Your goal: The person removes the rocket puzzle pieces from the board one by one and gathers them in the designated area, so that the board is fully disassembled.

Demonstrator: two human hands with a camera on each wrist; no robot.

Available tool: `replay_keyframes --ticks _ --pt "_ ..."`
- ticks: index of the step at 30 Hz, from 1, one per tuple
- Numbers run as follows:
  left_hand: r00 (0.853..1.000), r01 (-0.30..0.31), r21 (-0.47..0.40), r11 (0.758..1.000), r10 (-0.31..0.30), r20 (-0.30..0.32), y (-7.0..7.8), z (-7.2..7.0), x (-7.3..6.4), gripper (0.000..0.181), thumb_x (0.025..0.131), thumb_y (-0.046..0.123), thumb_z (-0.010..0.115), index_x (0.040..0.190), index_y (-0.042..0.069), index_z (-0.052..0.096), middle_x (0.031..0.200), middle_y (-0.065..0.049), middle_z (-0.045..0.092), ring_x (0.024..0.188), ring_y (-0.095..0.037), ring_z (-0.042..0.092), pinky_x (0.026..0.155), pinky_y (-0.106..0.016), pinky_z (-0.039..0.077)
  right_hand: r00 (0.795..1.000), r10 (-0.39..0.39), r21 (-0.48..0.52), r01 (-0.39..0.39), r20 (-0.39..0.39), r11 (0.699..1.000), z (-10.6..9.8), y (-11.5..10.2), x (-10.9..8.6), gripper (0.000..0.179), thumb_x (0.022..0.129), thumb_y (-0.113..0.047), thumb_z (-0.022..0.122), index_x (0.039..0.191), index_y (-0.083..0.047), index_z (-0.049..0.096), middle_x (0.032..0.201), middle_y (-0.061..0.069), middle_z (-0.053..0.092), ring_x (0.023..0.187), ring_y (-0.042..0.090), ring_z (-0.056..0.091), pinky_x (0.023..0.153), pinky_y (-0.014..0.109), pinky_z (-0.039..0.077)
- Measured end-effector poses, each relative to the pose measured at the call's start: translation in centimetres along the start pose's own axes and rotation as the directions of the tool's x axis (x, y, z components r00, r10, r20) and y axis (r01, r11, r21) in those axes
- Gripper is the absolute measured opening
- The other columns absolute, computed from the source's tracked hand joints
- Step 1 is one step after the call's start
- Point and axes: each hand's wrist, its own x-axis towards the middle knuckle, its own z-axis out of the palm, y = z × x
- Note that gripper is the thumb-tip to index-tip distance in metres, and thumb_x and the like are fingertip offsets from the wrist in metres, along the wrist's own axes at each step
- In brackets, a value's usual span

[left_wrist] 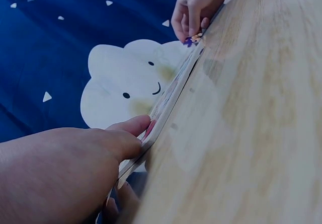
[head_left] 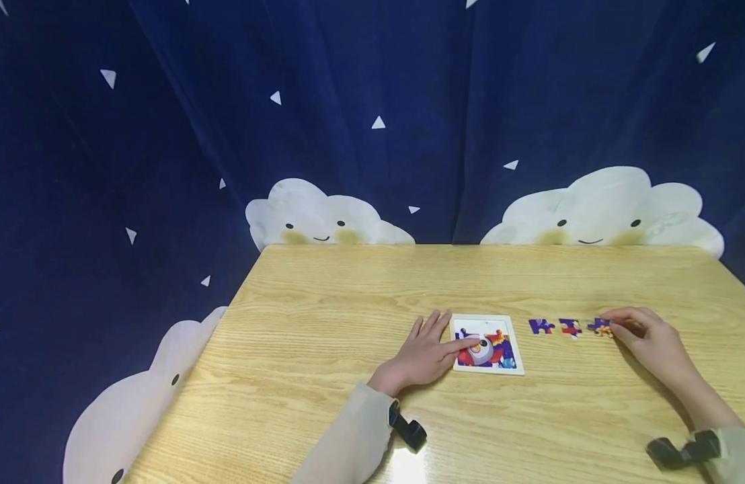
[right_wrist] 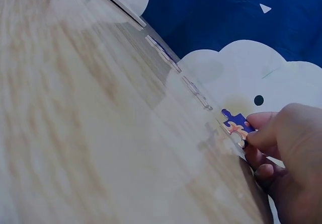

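Note:
A square jigsaw puzzle in a white frame lies on the table, partly filled with a colourful picture. My left hand lies flat at its left side, fingers spread and straight, with the thumb across the picture. To the right, my right hand pinches a purple and orange puzzle piece between thumb and index finger; in the right wrist view this piece is tilted up off the tabletop. Two loose pieces lie between the frame and that hand: a purple one and a purple and red one.
The wooden table reaches back to a dark blue curtain printed with white triangles and smiling clouds. Black straps with small devices sit on both wrists.

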Motion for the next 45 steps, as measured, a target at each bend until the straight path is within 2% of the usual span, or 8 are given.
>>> replay_keyframes --ticks 3,5,7,14,25,32,37,45 --pt "1.000 0.000 0.002 1.000 0.000 -0.002 0.0 0.0 0.0 0.047 0.107 0.031 0.032 0.149 0.050 0.029 0.166 -0.012 0.011 0.154 -0.033 0.010 0.123 -0.054 0.016 0.999 -0.039 -0.024 0.039 -0.005 0.999 0.1 -0.1 0.2 0.014 0.092 -0.003 0.064 0.106 -0.003 0.069 0.099 -0.004 0.062 0.087 -0.032 0.030 0.065 0.000 0.034" --pt "1.000 0.002 -0.004 1.000 -0.002 -0.002 -0.1 -0.1 0.0 0.046 0.107 0.031 0.032 0.149 0.050 0.030 0.166 -0.012 0.011 0.154 -0.033 0.010 0.123 -0.054 0.015 0.998 -0.065 -0.033 0.064 -0.007 0.997 0.2 -0.2 0.3 0.015 0.091 0.000 0.065 0.105 -0.002 0.069 0.100 0.015 0.063 0.086 -0.032 0.029 0.064 0.001 0.035" --pt "1.000 0.005 -0.011 1.000 -0.005 -0.002 0.0 -0.2 0.0 0.046 0.107 0.032 0.032 0.149 0.050 0.030 0.166 -0.011 0.010 0.154 -0.033 0.009 0.124 -0.054 0.015 0.997 -0.082 -0.039 0.082 -0.005 0.996 0.2 -0.2 0.3 0.015 0.090 0.002 0.065 0.104 -0.002 0.069 0.101 0.022 0.063 0.086 -0.031 0.029 0.064 0.003 0.035" --pt "1.000 0.005 0.000 1.000 -0.005 -0.007 0.1 -0.5 -0.2 0.046 0.107 0.031 0.032 0.149 0.049 0.031 0.166 -0.012 0.011 0.154 -0.034 0.010 0.123 -0.055 0.016 0.993 -0.115 -0.030 0.116 0.032 0.993 0.3 0.0 0.3 0.013 0.090 0.002 0.065 0.101 -0.001 0.070 0.098 0.021 0.061 0.085 -0.028 0.029 0.064 0.008 0.034" --pt "0.999 0.013 0.001 1.000 -0.013 -0.048 0.2 0.1 -0.3 0.043 0.107 0.035 0.031 0.147 0.050 0.035 0.165 -0.012 0.014 0.154 -0.032 0.012 0.123 -0.055 0.017 0.997 -0.067 -0.041 0.068 0.041 0.997 0.4 0.0 0.0 0.013 0.091 -0.001 0.064 0.103 -0.001 0.069 0.096 0.014 0.057 0.077 -0.020 0.032 0.061 0.011 0.033" --pt "0.992 0.000 -0.004 1.000 -0.001 -0.129 0.5 0.4 -0.6 0.041 0.106 0.030 0.038 0.144 0.046 0.043 0.162 -0.012 0.027 0.152 -0.032 0.021 0.121 -0.057 0.020 0.998 -0.031 -0.051 0.033 0.049 0.998 0.5 0.0 0.0 0.013 0.092 -0.003 0.063 0.103 -0.001 0.069 0.094 0.013 0.055 0.073 -0.015 0.033 0.059 0.014 0.033" --pt "0.981 0.004 0.006 1.000 -0.003 -0.192 0.8 0.9 -0.6 0.041 0.105 0.029 0.042 0.141 0.045 0.048 0.155 -0.010 0.038 0.148 -0.026 0.030 0.121 -0.055 0.024 0.998 -0.049 -0.047 0.050 0.037 0.998 0.5 0.2 0.1 0.011 0.090 -0.003 0.066 0.101 -0.002 0.070 0.091 0.012 0.056 0.072 -0.015 0.035 0.058 0.014 0.033" --pt "0.964 -0.006 0.116 0.993 0.036 -0.264 1.2 1.2 -0.7 0.041 0.103 0.025 0.046 0.139 0.043 0.051 0.138 -0.001 0.053 0.137 -0.019 0.045 0.116 -0.054 0.033 0.998 -0.043 -0.043 0.045 0.044 0.998 0.5 0.4 0.0 0.011 0.091 -0.003 0.065 0.101 -0.002 0.070 0.091 0.011 0.055 0.071 -0.014 0.035 0.058 0.014 0.033"
